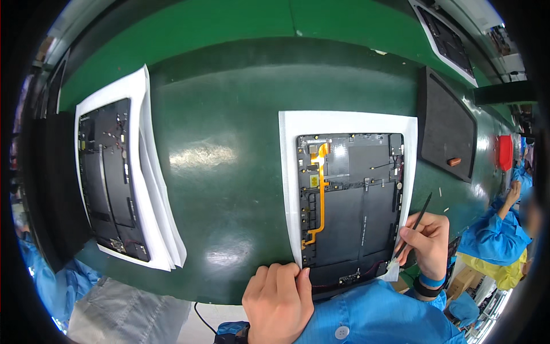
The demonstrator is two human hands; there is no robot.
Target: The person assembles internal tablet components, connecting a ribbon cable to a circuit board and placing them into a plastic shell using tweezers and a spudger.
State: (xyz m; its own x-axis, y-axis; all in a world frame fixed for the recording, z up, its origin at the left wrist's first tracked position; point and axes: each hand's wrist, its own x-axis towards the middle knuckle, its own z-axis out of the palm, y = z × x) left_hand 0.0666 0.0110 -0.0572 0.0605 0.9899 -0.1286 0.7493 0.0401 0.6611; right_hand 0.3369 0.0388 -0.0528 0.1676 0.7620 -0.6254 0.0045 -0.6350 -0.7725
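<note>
An opened tablet [341, 218], its dark inside facing up, lies on a white foam sheet [289, 166] in front of me. A bent orange flex cable [322, 200] runs down its left part. My left hand [279, 301] is closed at the tablet's lower left corner, its thumb against the edge. At the lower right corner, my right hand [427, 243] pinches a thin black pointed tool [423, 211], which slants up and away. A small pale translucent piece [392, 265] shows below those fingers, by the corner.
On the left, another opened tablet [106, 172] rests on stacked white sheets [157, 212]. A dark tray [447, 126] with a small brown piece [454, 162] stands at right, past it a red bin [505, 152]. Another tablet [446, 40] lies far right. Co-workers in blue [495, 232] sit nearby.
</note>
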